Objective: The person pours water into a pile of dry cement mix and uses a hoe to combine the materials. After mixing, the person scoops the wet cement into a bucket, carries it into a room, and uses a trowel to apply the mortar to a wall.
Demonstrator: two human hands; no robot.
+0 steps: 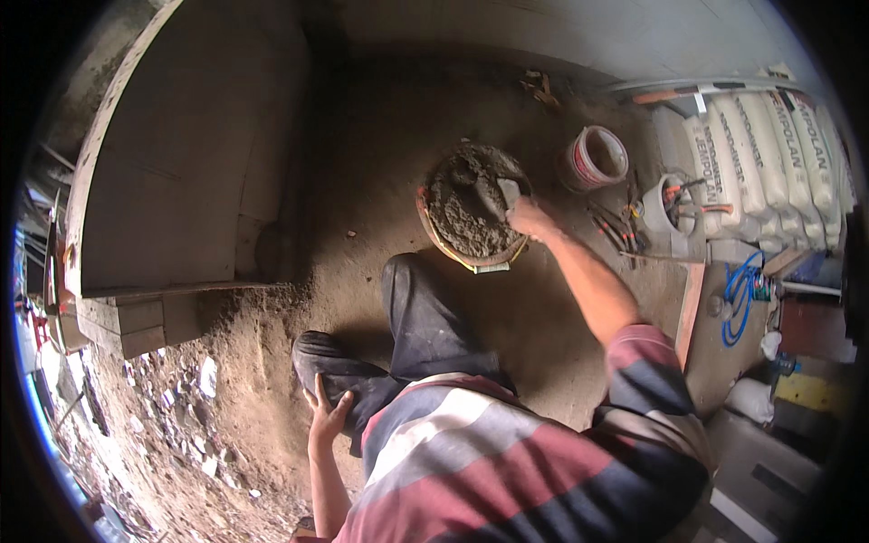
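Observation:
Wet grey mortar (466, 217) fills a round tub (432, 237) on the ground in front of my legs. My right hand (532, 220) is closed at the tub's right side, gripping a trowel. Its pale blade (509, 190) lies against the mortar, while the handle is hidden in my fist. A dark hollow shows in the mortar left of the blade. My left hand (328, 412) rests on my bent left leg (339, 380), thumb and fingers apart, with nothing in it.
Right of the tub stand a white-and-red bucket (597, 158) and a pale bucket of tools (668, 204); hand tools (617, 231) lie between. Stacked sacks (756, 158), a blue hose (744, 299) and a wooden strip (691, 312) are farther right. A large grey panel (181, 154) and rubble (199, 434) occupy the left.

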